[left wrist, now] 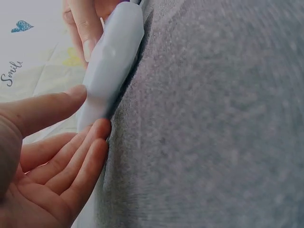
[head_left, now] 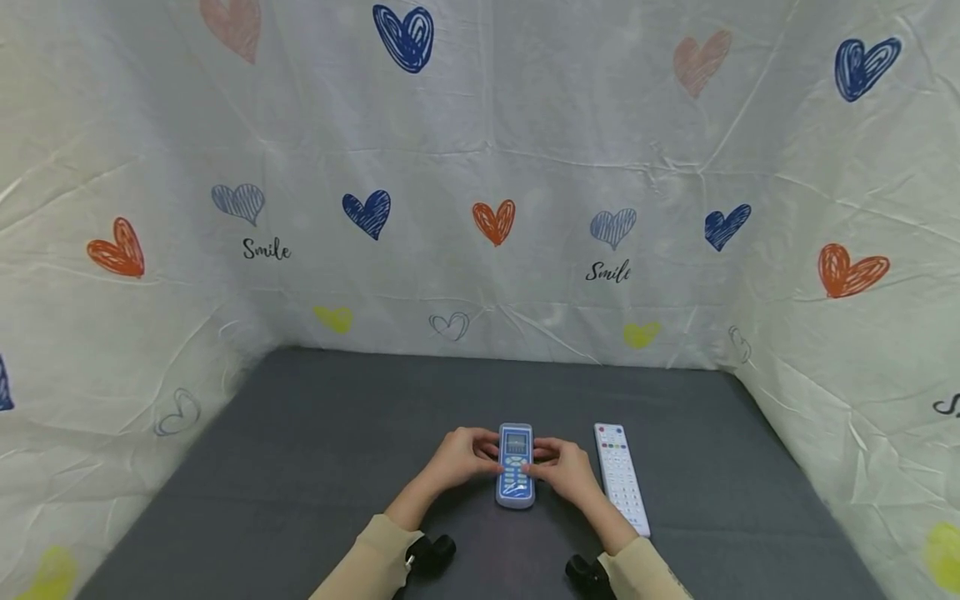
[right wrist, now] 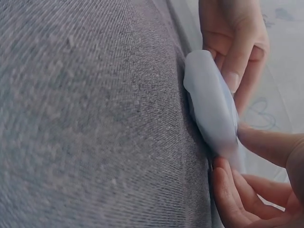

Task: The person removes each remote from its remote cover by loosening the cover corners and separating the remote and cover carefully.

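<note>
Head view: the blue remote (head_left: 515, 467) lies flat on the grey table (head_left: 300, 433), not yet lifted; the left hand (head_left: 461, 457) and right hand (head_left: 566, 468) pinch its 2 long edges. A white remote (head_left: 621, 477) lies just right of it (untouched, not obstructing).

Left wrist view: the left hand's fingers (left wrist: 71, 161) are loosely extended, their tips touching the blue remote's edge.

Right wrist view: the right hand's fingertips (right wrist: 228, 190) touch the opposite edge.

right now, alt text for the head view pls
Two hands, left hand and right hand, hold a blue remote from both sides on a grey cloth tabletop. A white remote lies just to its right, before a heart-printed backdrop.
</note>
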`<state>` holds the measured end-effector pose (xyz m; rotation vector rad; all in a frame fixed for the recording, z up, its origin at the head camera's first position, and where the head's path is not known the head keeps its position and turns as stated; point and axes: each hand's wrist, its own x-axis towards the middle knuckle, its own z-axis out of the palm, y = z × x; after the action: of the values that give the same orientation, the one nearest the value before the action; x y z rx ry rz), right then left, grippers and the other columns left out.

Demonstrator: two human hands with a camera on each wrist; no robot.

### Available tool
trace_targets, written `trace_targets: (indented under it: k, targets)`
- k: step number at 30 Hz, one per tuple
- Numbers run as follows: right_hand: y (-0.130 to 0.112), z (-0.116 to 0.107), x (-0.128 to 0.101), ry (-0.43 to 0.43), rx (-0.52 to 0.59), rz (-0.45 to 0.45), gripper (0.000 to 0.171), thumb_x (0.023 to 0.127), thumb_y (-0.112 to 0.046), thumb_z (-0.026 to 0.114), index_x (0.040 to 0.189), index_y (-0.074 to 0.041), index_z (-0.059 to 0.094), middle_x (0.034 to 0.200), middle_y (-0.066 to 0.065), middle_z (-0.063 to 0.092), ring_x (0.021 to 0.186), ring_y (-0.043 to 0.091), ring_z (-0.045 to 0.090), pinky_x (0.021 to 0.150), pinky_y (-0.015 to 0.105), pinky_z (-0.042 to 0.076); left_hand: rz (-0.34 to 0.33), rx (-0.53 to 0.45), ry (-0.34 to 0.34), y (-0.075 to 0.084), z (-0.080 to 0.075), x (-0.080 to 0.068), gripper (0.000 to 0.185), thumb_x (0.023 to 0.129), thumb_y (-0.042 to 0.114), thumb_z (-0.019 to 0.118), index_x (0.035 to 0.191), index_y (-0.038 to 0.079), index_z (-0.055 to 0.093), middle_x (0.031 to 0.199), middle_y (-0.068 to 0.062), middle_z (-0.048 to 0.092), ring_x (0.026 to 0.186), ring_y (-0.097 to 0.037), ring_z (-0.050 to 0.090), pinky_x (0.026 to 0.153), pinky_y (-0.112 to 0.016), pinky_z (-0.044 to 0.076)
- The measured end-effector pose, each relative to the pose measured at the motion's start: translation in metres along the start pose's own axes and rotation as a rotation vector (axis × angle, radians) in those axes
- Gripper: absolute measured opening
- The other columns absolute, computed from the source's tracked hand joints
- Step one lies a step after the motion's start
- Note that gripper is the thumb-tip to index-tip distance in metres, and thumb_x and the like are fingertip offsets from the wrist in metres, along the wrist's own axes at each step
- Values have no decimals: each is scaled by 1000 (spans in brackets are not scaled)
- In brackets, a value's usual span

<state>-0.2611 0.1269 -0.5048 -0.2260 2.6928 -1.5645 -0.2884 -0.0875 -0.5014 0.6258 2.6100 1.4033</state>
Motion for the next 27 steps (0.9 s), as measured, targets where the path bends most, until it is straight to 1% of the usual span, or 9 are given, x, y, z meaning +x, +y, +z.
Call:
trace_targets:
  k: [3,8,11,15,18,21,27]
  targets:
    - [-1,0,0,8,7,2,53,75,-18,80,119,4,61,103,18,70,82,24,70,65,28,54,-7,-21,7,2,0,-1,51,74,15,81,117,-3,62,92,-9,70,75,-11,64,61,-25,50]
    - [0,-1,1,20,53,18,56,72,-16,82,120,4,61,103,18,70,82,24,70,63,26,52,-39,-128,22,4,1,-2,52,73,7,80,120,-1,59,94,-12,69,77,-15,68,65,-28,53]
    - [1,-2,2,36,94,21,57,71,-13,82,121,2,60,103,18,69,82,24,70,63,27,53,-59,-196,37,5,2,-1,53,73,5,80,120,0,57,97,-13,69,79,-18,68,68,-31,55]
    - [-1,-3,2,63,135,11,56,71,-10,82,121,0,60,103,18,68,83,25,70,67,31,56,-74,-272,61,9,1,0,54,72,6,81,120,0,57,100,-16,68,85,-21,67,72,-35,55]
    - [-2,-4,3,73,143,-1,56,71,-10,82,121,-1,60,103,19,68,83,26,70,69,33,57,-86,-301,62,12,-1,0,53,72,8,81,119,0,58,102,-16,68,88,-23,67,75,-36,56]
    - [-3,-6,3,71,143,-12,55,71,-10,82,120,-1,60,101,18,68,83,26,70,70,33,57,-93,-301,60,14,-2,0,51,72,9,82,118,0,60,100,-15,69,88,-21,67,75,-34,56]
    - [-7,-11,6,75,91,-47,51,69,-11,83,115,-1,62,97,16,70,81,25,70,70,33,57,-55,-305,58,16,-3,3,46,73,9,81,114,2,62,99,-12,69,86,-18,66,76,-32,55]
